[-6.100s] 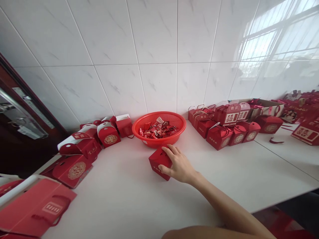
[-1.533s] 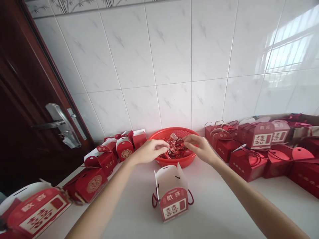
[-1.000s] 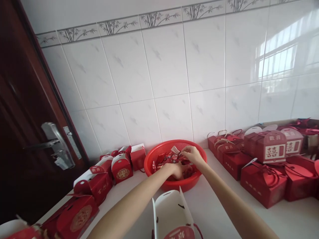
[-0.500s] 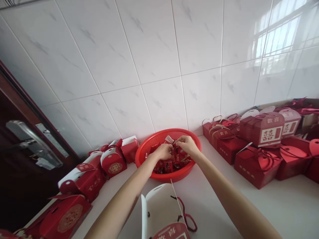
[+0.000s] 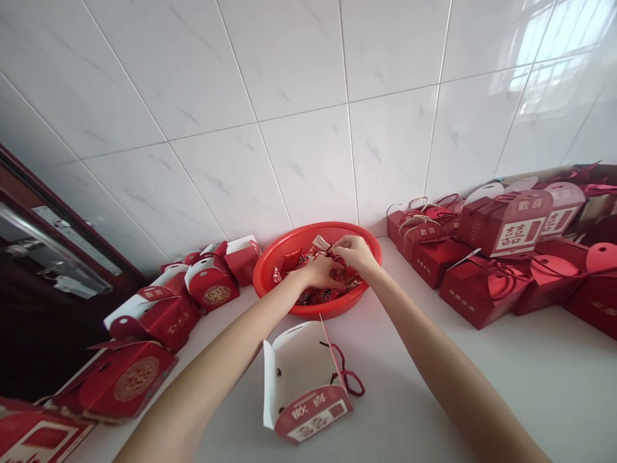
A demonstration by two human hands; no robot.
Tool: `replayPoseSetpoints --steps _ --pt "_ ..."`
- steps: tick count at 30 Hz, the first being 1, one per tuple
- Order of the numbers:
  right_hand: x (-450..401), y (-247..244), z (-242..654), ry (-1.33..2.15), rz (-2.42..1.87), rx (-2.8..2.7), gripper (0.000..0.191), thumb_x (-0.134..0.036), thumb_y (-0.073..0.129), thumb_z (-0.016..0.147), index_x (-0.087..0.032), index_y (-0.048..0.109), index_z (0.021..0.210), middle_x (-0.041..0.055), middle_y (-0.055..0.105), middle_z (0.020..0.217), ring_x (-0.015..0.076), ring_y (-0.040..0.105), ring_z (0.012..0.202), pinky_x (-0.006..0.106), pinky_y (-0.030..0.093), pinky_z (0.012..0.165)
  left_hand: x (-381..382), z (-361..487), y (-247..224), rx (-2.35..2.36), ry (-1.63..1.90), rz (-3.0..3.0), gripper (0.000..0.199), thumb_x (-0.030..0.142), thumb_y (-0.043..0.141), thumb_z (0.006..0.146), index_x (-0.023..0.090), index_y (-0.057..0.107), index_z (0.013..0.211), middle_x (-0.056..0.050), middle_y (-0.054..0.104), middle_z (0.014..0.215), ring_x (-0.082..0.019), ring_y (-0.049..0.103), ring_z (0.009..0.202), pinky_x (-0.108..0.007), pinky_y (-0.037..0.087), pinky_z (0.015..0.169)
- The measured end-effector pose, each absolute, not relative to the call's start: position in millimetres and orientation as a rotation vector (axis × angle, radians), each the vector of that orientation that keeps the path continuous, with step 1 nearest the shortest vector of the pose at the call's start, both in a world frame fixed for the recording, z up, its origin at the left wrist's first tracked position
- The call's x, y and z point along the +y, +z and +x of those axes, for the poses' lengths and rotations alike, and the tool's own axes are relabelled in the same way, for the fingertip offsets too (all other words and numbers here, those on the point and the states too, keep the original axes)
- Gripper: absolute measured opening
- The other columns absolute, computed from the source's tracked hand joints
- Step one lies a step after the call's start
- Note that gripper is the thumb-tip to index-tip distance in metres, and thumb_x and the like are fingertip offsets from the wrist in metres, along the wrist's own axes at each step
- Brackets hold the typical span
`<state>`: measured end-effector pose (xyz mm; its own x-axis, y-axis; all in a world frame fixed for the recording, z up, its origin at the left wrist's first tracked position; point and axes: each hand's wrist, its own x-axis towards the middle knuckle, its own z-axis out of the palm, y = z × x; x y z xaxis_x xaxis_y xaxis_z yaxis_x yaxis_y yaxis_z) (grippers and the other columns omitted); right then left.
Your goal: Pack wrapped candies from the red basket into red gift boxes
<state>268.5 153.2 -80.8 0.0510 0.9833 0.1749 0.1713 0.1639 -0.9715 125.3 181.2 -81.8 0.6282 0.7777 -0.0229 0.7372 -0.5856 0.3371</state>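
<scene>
Both hands are inside a red plastic basket (image 5: 274,297) that holds small red wrapped packets (image 5: 304,258). My left hand (image 5: 324,272) lies over the packets with its fingers bent down; whether it grips one is hidden. My right hand (image 5: 353,252) is closed in a pinch at the basket's right side, at a small packet with a pale end (image 5: 320,243). In front of the basket stands an open red and white gift box (image 5: 301,360) with a dark red cord (image 5: 354,382) at its right side.
Closed red gift boxes line the left, one with a gold emblem (image 5: 137,378). More boxes (image 5: 486,289) are stacked on the right. A tiled wall (image 5: 308,161) rises behind the basket, and a dark door (image 5: 29,308) stands at the left.
The view has tilted down, showing more of the open box. My left hand has shifted rightward over the packets. My right hand keeps its pinch near the pale-ended packet.
</scene>
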Motion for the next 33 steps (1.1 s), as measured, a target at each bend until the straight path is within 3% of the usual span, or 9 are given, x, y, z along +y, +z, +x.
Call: replayPoseSetpoints --steps 3,7,15,20,25,28,33 --pt "152 -80 269 0.954 -1.231 -1.355 0.003 -0.019 0.064 0.069 -0.019 0.061 0.068 0.0002 0.065 0.065 0.0147 0.061 0.062 0.023 0.043 0.051 176 133 -78 1.176 -0.034 2.587 0.023 0.038 0.072 0.067 0.025 0.068 0.086 -0.003 0.071 0.096 -0.03 0.063 0.099 -0.037 0.046 0.087" --pt "150 -80 269 0.959 -1.222 -1.367 0.002 -0.017 0.063 0.069 -0.019 0.062 0.07 0.0022 0.068 0.07 0.0161 0.063 0.066 0.023 0.043 0.052 170 139 -76 1.159 -0.18 2.528 0.023 0.034 0.07 0.068 0.022 0.065 0.088 -0.007 0.071 0.103 -0.031 0.065 0.095 -0.037 0.048 0.08" --pt "147 -79 268 0.934 -1.224 -1.331 0.008 -0.011 0.061 0.066 -0.019 0.061 0.065 -0.0001 0.065 0.063 0.0142 0.061 0.062 0.021 0.044 0.052 161 146 -77 1.226 -0.057 2.518 0.026 0.024 0.071 0.068 0.019 0.064 0.092 -0.008 0.072 0.095 -0.03 0.068 0.086 -0.033 0.049 0.068" --pt "144 -77 268 0.894 -1.206 -1.267 0.007 -0.013 0.058 0.066 -0.018 0.062 0.068 0.001 0.067 0.07 0.0145 0.062 0.065 0.021 0.044 0.052 160 140 -72 1.184 0.033 2.504 0.039 0.022 0.071 0.067 0.02 0.067 0.105 -0.007 0.074 0.103 -0.028 0.068 0.091 -0.032 0.051 0.07" --pt "145 -77 269 0.868 -1.194 -1.185 0.01 -0.017 0.053 0.068 -0.019 0.061 0.074 0.0012 0.065 0.073 0.0147 0.061 0.067 0.021 0.043 0.051 167 124 -67 1.178 0.316 2.3 0.027 0.025 0.063 0.071 0.022 0.074 0.095 -0.001 0.074 0.085 -0.024 0.068 0.084 -0.031 0.051 0.075" --pt "146 -76 269 0.879 -1.175 -1.166 0.008 -0.019 0.054 0.07 -0.019 0.061 0.074 0.0008 0.066 0.073 0.0145 0.061 0.067 0.022 0.045 0.054 175 115 -66 1.234 0.613 2.155 0.025 0.025 0.059 0.072 0.02 0.076 0.09 -0.002 0.074 0.085 -0.024 0.067 0.088 -0.032 0.05 0.082" --pt "144 -74 266 0.949 -1.149 -1.166 0.008 -0.027 0.059 0.077 -0.019 0.063 0.076 0.0019 0.07 0.076 0.0157 0.066 0.07 0.024 0.05 0.061 186 106 -67 1.229 0.857 1.996 0.027 0.029 0.05 0.075 0.018 0.074 0.08 -0.003 0.07 0.082 -0.022 0.064 0.086 -0.033 0.049 0.08"
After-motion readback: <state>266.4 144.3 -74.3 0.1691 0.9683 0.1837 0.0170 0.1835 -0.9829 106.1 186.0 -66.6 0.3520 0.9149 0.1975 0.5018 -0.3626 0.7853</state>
